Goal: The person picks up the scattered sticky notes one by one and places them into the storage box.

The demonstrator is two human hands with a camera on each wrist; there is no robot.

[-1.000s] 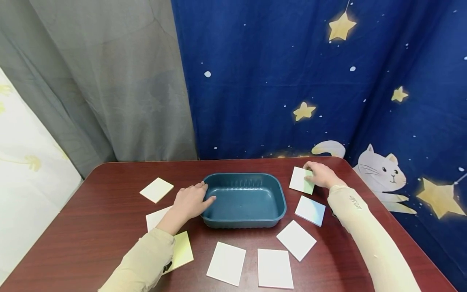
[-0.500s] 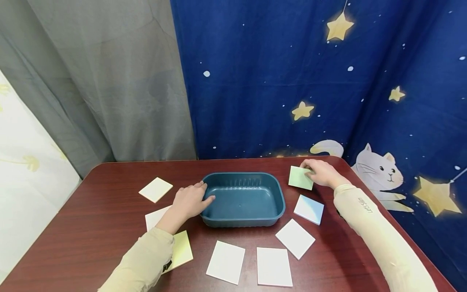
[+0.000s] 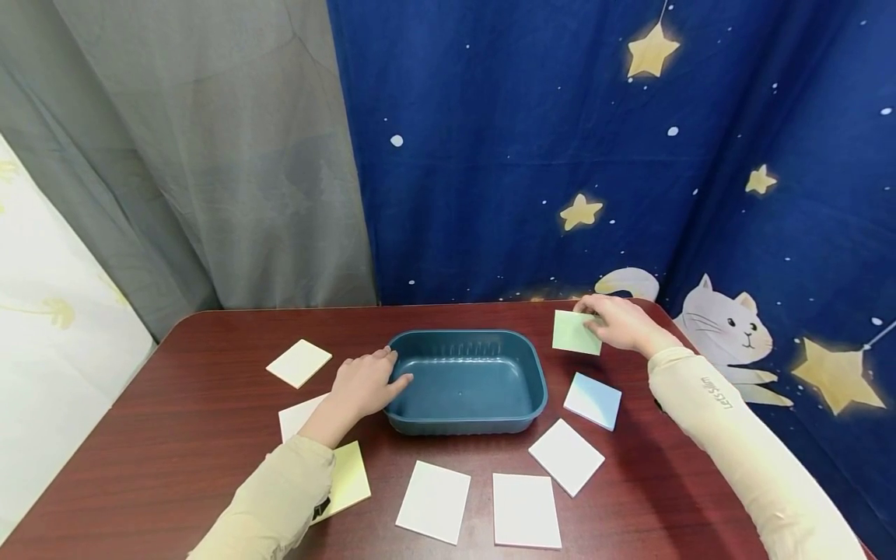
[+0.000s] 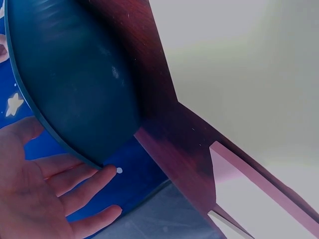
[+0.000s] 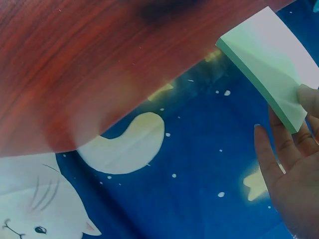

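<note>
In the head view my right hand (image 3: 617,323) pinches a pad of pale green sticky notes (image 3: 575,333) by its right edge, raised at the back right of the table. The right wrist view shows the thumb on the pad's face (image 5: 269,59) and fingers behind it. My left hand (image 3: 365,383) rests at the left rim of a dark teal plastic basin (image 3: 465,426), its thumb reaching over the inside. In the left wrist view this hand (image 4: 60,194) has its fingers extended, fingertips right at the basin's rim. Nothing lies inside the basin.
Around the basin on the dark red table (image 3: 175,420) lie several more sticky note pads: a blue one (image 3: 593,400), white ones (image 3: 526,511), a cream one (image 3: 299,363) and a yellow one (image 3: 350,482), partly under the left sleeve. Curtains (image 3: 462,194) hang right behind the table.
My right hand has lifted the green pad off the table and tilted it upward. The left hand and basin stay where they were.
</note>
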